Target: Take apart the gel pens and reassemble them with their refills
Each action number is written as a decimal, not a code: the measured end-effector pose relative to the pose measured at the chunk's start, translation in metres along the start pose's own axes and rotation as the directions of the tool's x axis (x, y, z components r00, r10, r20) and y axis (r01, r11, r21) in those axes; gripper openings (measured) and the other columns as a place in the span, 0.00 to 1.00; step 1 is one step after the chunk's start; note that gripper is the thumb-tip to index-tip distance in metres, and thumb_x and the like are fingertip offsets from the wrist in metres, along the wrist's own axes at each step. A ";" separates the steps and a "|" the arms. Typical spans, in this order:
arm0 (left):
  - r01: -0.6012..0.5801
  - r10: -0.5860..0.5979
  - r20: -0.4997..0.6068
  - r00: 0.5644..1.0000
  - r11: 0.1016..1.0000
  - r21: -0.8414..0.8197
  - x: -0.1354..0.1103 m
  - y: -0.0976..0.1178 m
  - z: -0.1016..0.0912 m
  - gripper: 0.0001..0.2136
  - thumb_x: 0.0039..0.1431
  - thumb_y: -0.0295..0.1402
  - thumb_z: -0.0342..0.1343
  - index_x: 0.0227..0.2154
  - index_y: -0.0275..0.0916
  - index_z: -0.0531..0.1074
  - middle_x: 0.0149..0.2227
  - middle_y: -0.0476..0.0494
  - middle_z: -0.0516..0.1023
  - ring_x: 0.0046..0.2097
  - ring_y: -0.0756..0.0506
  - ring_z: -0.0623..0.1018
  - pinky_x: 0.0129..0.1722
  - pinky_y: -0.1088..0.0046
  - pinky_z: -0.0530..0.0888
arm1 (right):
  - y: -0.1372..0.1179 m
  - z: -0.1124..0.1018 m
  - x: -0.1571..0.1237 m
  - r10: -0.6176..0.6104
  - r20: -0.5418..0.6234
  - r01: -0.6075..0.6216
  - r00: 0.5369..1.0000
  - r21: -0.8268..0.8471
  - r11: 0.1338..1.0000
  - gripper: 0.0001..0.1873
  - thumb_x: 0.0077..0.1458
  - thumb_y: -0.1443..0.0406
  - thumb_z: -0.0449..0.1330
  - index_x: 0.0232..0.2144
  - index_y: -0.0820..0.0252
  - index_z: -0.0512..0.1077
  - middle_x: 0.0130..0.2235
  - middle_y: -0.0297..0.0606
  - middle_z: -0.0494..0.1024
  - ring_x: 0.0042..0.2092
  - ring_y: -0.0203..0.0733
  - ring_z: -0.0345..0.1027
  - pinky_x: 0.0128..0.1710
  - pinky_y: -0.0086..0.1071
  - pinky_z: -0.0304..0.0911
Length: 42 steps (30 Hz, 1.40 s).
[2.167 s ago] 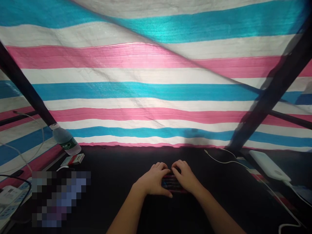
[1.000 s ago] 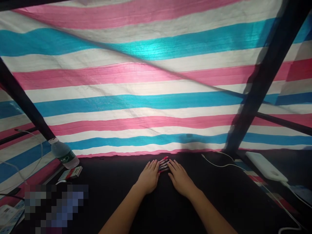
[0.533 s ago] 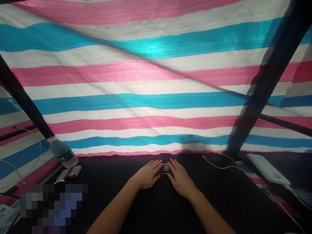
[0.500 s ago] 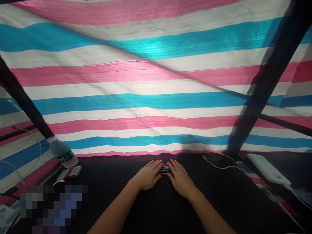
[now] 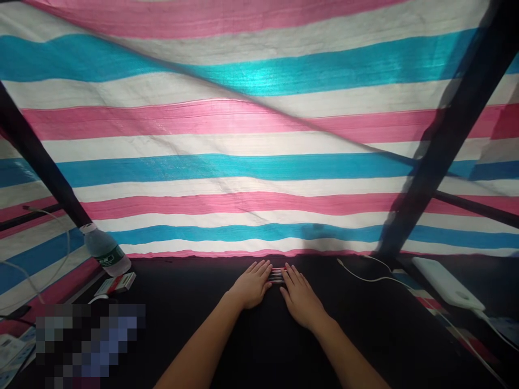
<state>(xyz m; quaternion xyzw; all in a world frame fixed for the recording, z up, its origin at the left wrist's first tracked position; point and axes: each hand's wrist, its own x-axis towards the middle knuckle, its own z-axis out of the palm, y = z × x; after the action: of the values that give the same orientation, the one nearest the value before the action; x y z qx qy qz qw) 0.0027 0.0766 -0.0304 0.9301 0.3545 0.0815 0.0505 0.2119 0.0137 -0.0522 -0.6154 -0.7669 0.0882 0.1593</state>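
Several slim pens (image 5: 277, 276), some with red parts, lie side by side on the black tabletop (image 5: 259, 346). My left hand (image 5: 251, 286) rests palm down over their left ends, with its fingers stretched out flat. Over the right ends lies my right hand (image 5: 302, 297), also flat, its thumb held apart from the fingers. Only the middles of the pens show in the gap between my hands; both ends are hidden.
At the left stand a water bottle (image 5: 106, 253) and a small white and red box (image 5: 117, 283). A white power bank (image 5: 446, 283) and a white cable (image 5: 377, 279) lie at the right. Behind the table hangs a striped tarp (image 5: 243, 167).
My left hand has shifted slightly right and away from me. A red pen that showed on the near side is no longer there; red now shows on the far side.
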 end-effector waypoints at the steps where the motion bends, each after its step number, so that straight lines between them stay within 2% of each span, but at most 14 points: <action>1: -0.026 0.026 0.001 1.000 1.000 0.000 0.000 -0.003 -0.002 0.27 0.74 0.45 0.38 0.71 0.39 0.53 0.72 0.38 0.54 0.73 0.40 0.54 0.71 0.58 0.51 | 0.000 0.000 0.000 0.002 -0.003 -0.002 1.000 -0.001 1.000 0.33 0.69 0.57 0.46 0.71 0.64 0.55 0.74 0.42 0.47 0.74 0.52 0.40 0.71 0.48 0.42; 5: -0.041 0.041 -0.017 0.999 0.999 0.021 -0.002 -0.005 -0.002 0.29 0.74 0.47 0.39 0.71 0.39 0.51 0.73 0.38 0.53 0.73 0.41 0.53 0.71 0.59 0.50 | 0.000 0.000 0.001 0.003 0.007 -0.003 1.000 -0.006 1.000 0.33 0.69 0.56 0.45 0.71 0.65 0.55 0.74 0.42 0.48 0.74 0.52 0.41 0.71 0.47 0.42; 11: 0.088 -0.087 -0.052 0.995 0.996 0.016 -0.004 0.008 0.010 0.29 0.74 0.47 0.38 0.71 0.36 0.53 0.72 0.36 0.54 0.73 0.39 0.54 0.71 0.55 0.53 | 0.004 0.006 0.001 -0.016 -0.037 0.016 0.999 0.005 1.000 0.32 0.69 0.58 0.46 0.71 0.63 0.55 0.73 0.43 0.50 0.73 0.51 0.42 0.71 0.48 0.43; 15: 0.129 -0.128 -0.073 0.989 0.992 0.004 -0.002 0.014 0.012 0.28 0.73 0.45 0.41 0.70 0.35 0.55 0.72 0.36 0.56 0.72 0.38 0.55 0.70 0.53 0.54 | 0.008 0.013 0.002 -0.023 -0.136 0.028 0.990 0.037 0.999 0.31 0.67 0.62 0.47 0.70 0.61 0.56 0.73 0.44 0.53 0.73 0.51 0.46 0.69 0.48 0.48; 18: 0.106 -0.107 -0.176 0.979 0.994 -0.016 -0.006 0.019 0.000 0.28 0.70 0.42 0.48 0.68 0.35 0.57 0.71 0.34 0.58 0.72 0.36 0.57 0.69 0.51 0.55 | 0.008 0.009 0.003 -0.047 -0.270 0.077 0.962 0.100 0.992 0.31 0.66 0.65 0.48 0.70 0.59 0.57 0.71 0.44 0.59 0.71 0.52 0.49 0.68 0.49 0.53; 20: 0.121 -0.135 -0.341 0.930 0.991 -0.062 -0.013 0.023 -0.013 0.24 0.68 0.35 0.49 0.65 0.38 0.61 0.68 0.35 0.64 0.69 0.36 0.61 0.67 0.51 0.58 | 0.007 0.001 0.003 -0.051 -0.396 0.124 0.917 0.161 0.979 0.29 0.67 0.66 0.48 0.68 0.56 0.58 0.67 0.45 0.64 0.68 0.52 0.55 0.66 0.51 0.56; 22: 0.196 -0.265 -0.510 0.818 0.963 -0.186 -0.022 0.024 -0.026 0.18 0.68 0.30 0.46 0.58 0.39 0.69 0.58 0.36 0.74 0.61 0.38 0.71 0.62 0.54 0.66 | 0.006 -0.010 0.002 -0.025 -0.507 0.159 0.862 0.223 0.962 0.24 0.67 0.67 0.47 0.64 0.56 0.62 0.61 0.47 0.70 0.63 0.52 0.61 0.63 0.52 0.59; 25: 0.216 -0.439 -0.578 0.688 0.884 -0.414 -0.035 0.017 -0.031 0.11 0.67 0.29 0.46 0.42 0.41 0.74 0.44 0.39 0.79 0.49 0.40 0.77 0.49 0.60 0.73 | 0.005 -0.020 0.000 0.040 -0.555 0.139 0.831 0.277 0.951 0.17 0.67 0.66 0.49 0.54 0.56 0.69 0.53 0.46 0.74 0.55 0.53 0.65 0.58 0.52 0.63; 27: 0.225 -0.522 -0.554 0.648 0.827 -0.516 -0.042 0.009 -0.026 0.11 0.67 0.30 0.47 0.38 0.41 0.75 0.40 0.42 0.79 0.42 0.41 0.77 0.41 0.64 0.74 | 0.006 -0.021 0.000 0.075 -0.529 0.112 0.845 0.312 0.943 0.13 0.65 0.65 0.51 0.48 0.56 0.72 0.48 0.45 0.75 0.51 0.54 0.66 0.54 0.50 0.65; 30: 0.238 -0.576 -0.479 0.662 0.768 -0.594 -0.047 0.002 -0.014 0.11 0.66 0.31 0.48 0.38 0.41 0.77 0.37 0.45 0.78 0.33 0.45 0.74 0.34 0.68 0.71 | 0.008 -0.018 -0.001 0.159 -0.462 0.033 0.873 0.380 0.924 0.11 0.63 0.63 0.53 0.43 0.56 0.73 0.43 0.45 0.75 0.47 0.54 0.67 0.50 0.47 0.66; 32: 0.230 -0.575 -0.456 0.679 0.757 -0.611 -0.047 0.003 -0.011 0.11 0.66 0.31 0.48 0.38 0.41 0.77 0.37 0.45 0.78 0.32 0.46 0.73 0.34 0.68 0.70 | 0.010 -0.017 -0.002 0.193 -0.426 -0.005 0.884 0.403 0.915 0.11 0.62 0.62 0.53 0.41 0.56 0.74 0.42 0.45 0.75 0.46 0.54 0.67 0.49 0.46 0.65; 38: 0.138 -0.438 -0.411 0.799 0.800 -0.584 -0.045 0.018 -0.015 0.11 0.66 0.29 0.49 0.39 0.42 0.77 0.39 0.44 0.76 0.41 0.44 0.76 0.41 0.68 0.72 | 0.012 -0.013 -0.006 0.137 -0.349 -0.008 0.927 0.348 0.938 0.11 0.62 0.61 0.55 0.39 0.55 0.77 0.42 0.44 0.74 0.47 0.54 0.66 0.51 0.47 0.64; 42: 0.125 -0.380 -0.398 0.835 0.836 -0.535 -0.045 0.021 -0.015 0.09 0.65 0.28 0.51 0.41 0.42 0.76 0.39 0.44 0.74 0.43 0.43 0.75 0.45 0.66 0.72 | 0.014 -0.007 -0.007 0.118 -0.309 -0.025 0.944 0.290 0.957 0.12 0.62 0.60 0.57 0.42 0.54 0.78 0.43 0.45 0.73 0.48 0.55 0.66 0.52 0.47 0.64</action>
<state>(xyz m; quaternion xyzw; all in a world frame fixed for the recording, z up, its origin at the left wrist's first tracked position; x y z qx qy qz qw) -0.0195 0.0314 -0.0180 0.7777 0.4470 0.3928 0.2026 0.2286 0.0093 -0.0518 -0.6201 -0.6869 0.1005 0.3655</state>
